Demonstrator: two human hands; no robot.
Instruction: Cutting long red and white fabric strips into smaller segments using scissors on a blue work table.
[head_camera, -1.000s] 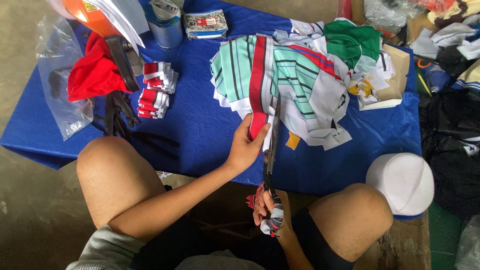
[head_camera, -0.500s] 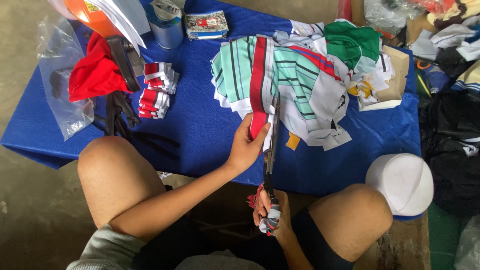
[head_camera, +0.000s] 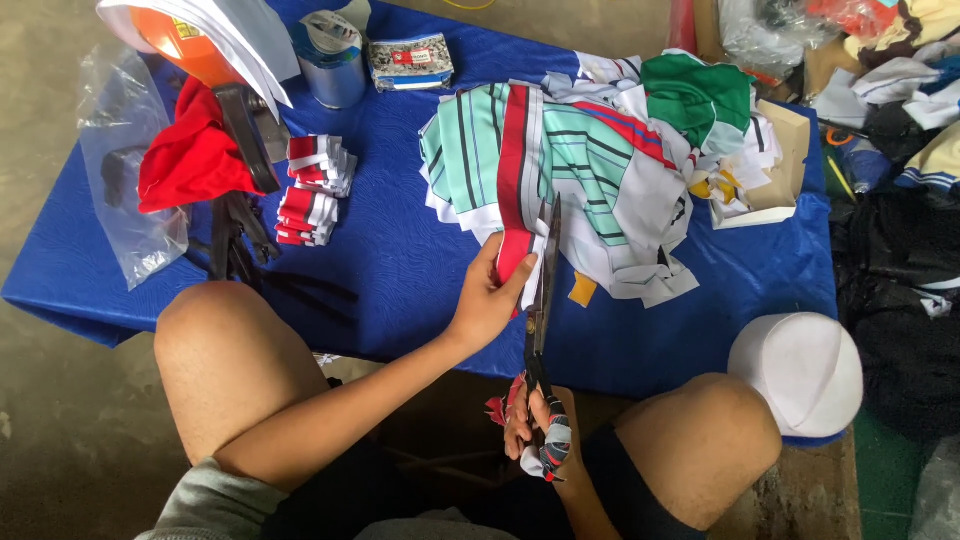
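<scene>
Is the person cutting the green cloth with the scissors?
No, the scissors in the right hand run along a red strip pinched by the left hand; the green cloth lies apart.

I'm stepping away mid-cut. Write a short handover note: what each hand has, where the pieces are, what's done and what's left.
Left hand: pinching the near end of the red fabric strip at the blue table edge.
Right hand: gripping the handles of the long scissors, blades pointing away alongside the strip.
Pieces: striped fabric pile mid-table; stack of folded red-and-white pieces to the left.
Done: a stack already sits folded.
Left: the strip in hand appears uncut; the pile remains.
</scene>
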